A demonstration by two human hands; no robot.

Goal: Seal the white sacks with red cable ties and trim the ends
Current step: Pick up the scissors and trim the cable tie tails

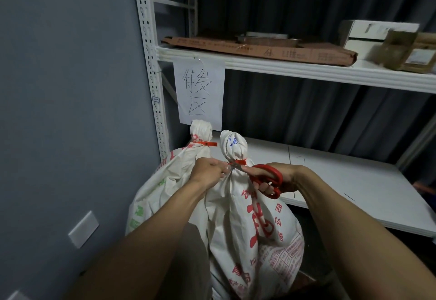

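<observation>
Two white sacks with red print stand side by side below the shelving. The near sack has its neck bunched and bound by a red cable tie. My left hand pinches the tie's tail at the neck. My right hand holds red-handled scissors, whose blades point left at the tie. The far sack behind carries its own red cable tie with a short end sticking out to the right.
A white metal rack frames the scene, with a lower shelf board right of the sacks. A handwritten paper sign hangs from the upper shelf, which bears flat cardboard and boxes. A grey wall stands on the left.
</observation>
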